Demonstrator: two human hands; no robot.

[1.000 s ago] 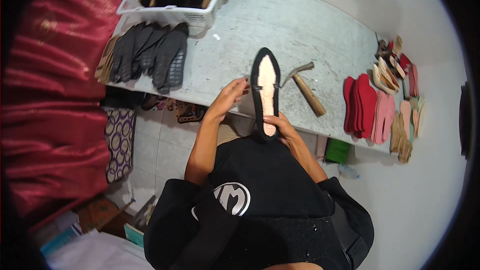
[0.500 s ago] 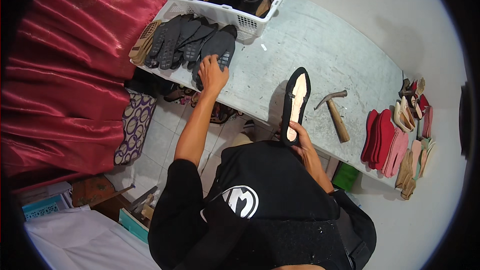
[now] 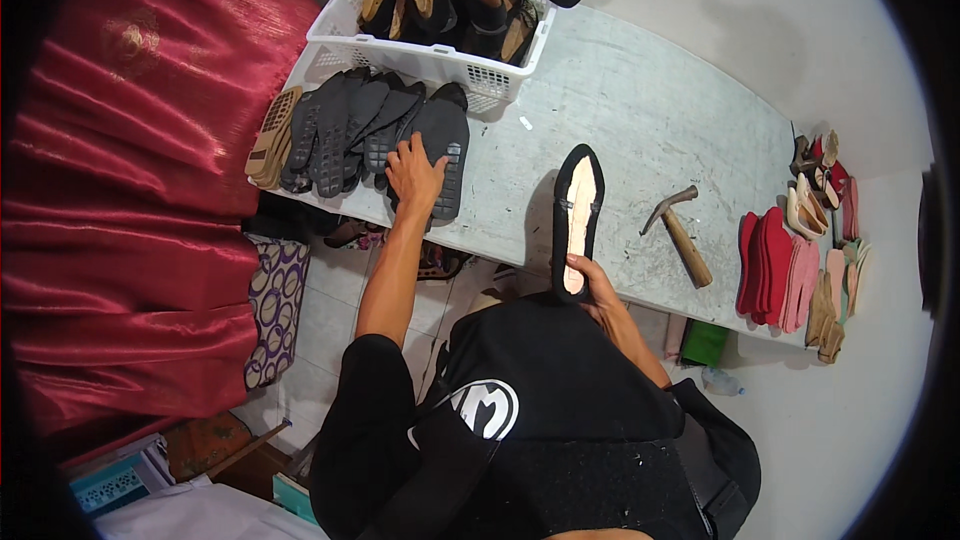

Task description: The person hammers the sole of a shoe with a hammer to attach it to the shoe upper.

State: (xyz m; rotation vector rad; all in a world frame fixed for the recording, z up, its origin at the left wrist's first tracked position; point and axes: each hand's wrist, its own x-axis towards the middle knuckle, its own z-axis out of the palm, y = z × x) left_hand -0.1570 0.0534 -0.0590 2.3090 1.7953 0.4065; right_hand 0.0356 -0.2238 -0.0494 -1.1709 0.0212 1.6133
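Note:
My right hand [image 3: 600, 290] is closed around the heel end of a black shoe [image 3: 589, 225], with its thumb on the pale underside. The shoe is bottom up, toe pointing away from me, and its underside shows a light inner strip edged with black. At the table's near left, my left hand [image 3: 416, 178] lies with fingers spread on a dark grey shoe sole [image 3: 448, 135] with a ridged grid. Several more dark grey soles [image 3: 330, 135] overlap to the left of that hand. A hammer [image 3: 684, 240] with a wooden handle rests to the right of the shoe.
A white plastic basket [image 3: 420, 57] full of black shoes stands at the back left. Tan soles [image 3: 272, 140] lie at the table's [image 3: 640, 90] left end. Red soles [image 3: 763, 265], pink soles [image 3: 799, 293] and several small shoes sit at the right end. A red curtain [image 3: 130, 190] hangs at the left.
My left hand still rests on the grey soles, its fingers now more spread. The black shoe stays in my right hand. The whole view has shifted slightly.

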